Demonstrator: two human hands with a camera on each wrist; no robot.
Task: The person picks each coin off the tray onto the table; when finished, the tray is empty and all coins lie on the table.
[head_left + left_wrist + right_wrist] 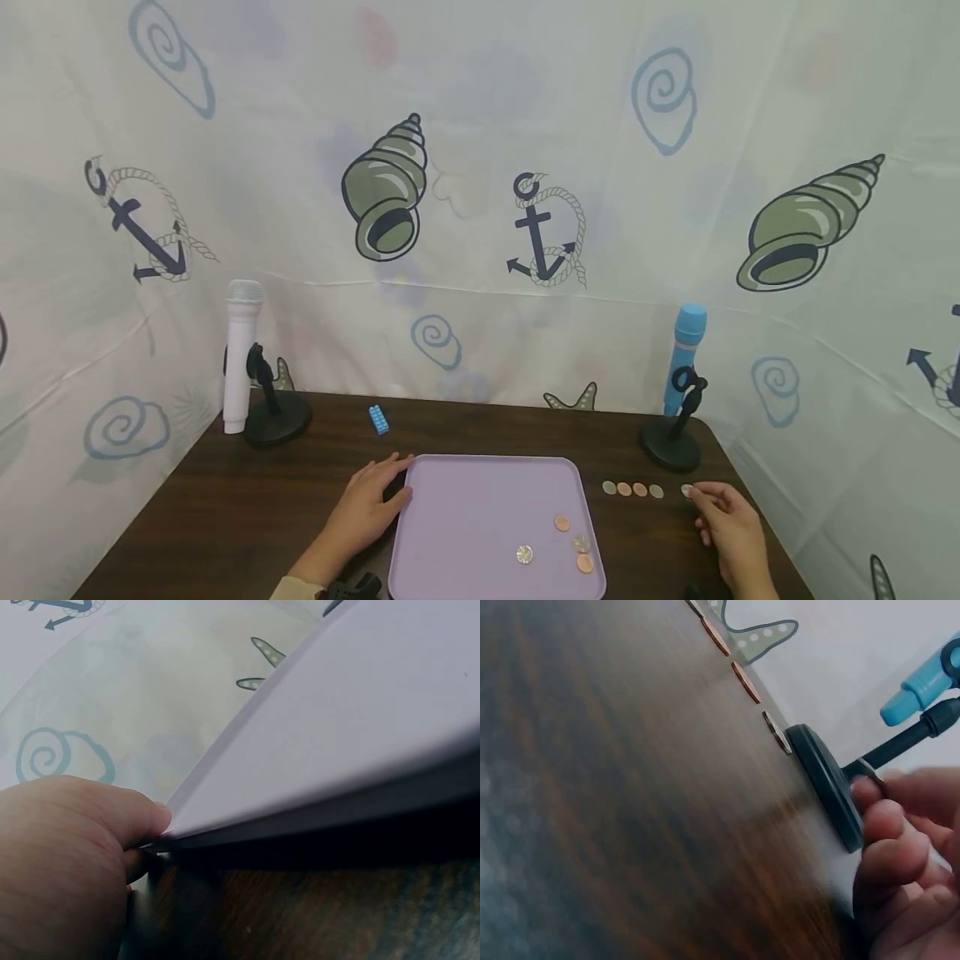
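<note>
Head view: a right hand's (727,529) fingers pinch a coin (686,490), 4 coins (640,490) lined up to their left; a left hand (363,510), fingers apart, touches a tray (465,517). A slack pinch could drop the coin. Left wrist: tray cut off beyond the fingers. Right wrist: fingers mask part of the coin.

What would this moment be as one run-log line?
left hand: touching tray edge | right hand: pinching single coin | table: row of four coins | tray: four loose coins
</note>
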